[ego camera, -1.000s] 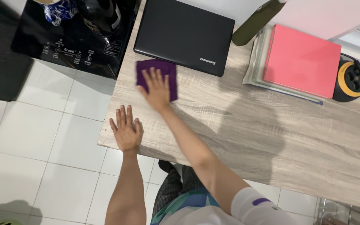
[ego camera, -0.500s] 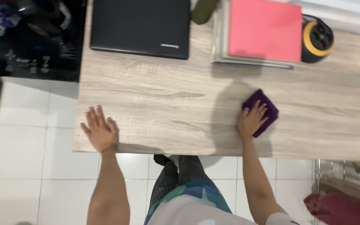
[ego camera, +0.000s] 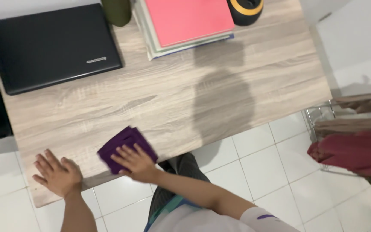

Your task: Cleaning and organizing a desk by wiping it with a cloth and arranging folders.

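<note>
Head-camera view, looking straight down: the person's right hand point(ego camera: 135, 162) lay flat, fingers spread, pressing a folded purple cloth point(ego camera: 123, 145) against a wood-grain desk point(ego camera: 220, 94), just inside the desk's near edge. The cloth sat under the fingertips and palm, pinned rather than gripped. The left hand point(ego camera: 59, 175) rested open, fingers splayed, on the desk's near left corner, touching bare wood close to both the front and side edges and well short of the cloth.

Beyond the hands, the middle and right of the desktop lay bare up to its right edge, crossed only by a shadow. Objects lined the far edge: a closed black laptop point(ego camera: 52, 45) at the left, a dark green bottle point(ego camera: 117, 10) beside it, a stack of papers topped by a pink folder point(ego camera: 187, 19), and a black-and-yellow round object point(ego camera: 245, 6) partly cut off by the frame.

White floor tiles point(ego camera: 280, 172) showed past the near and right edges. A wire rack holding red and tan fabric point(ego camera: 353, 146) stood off the desk's right corner, apart from it.
</note>
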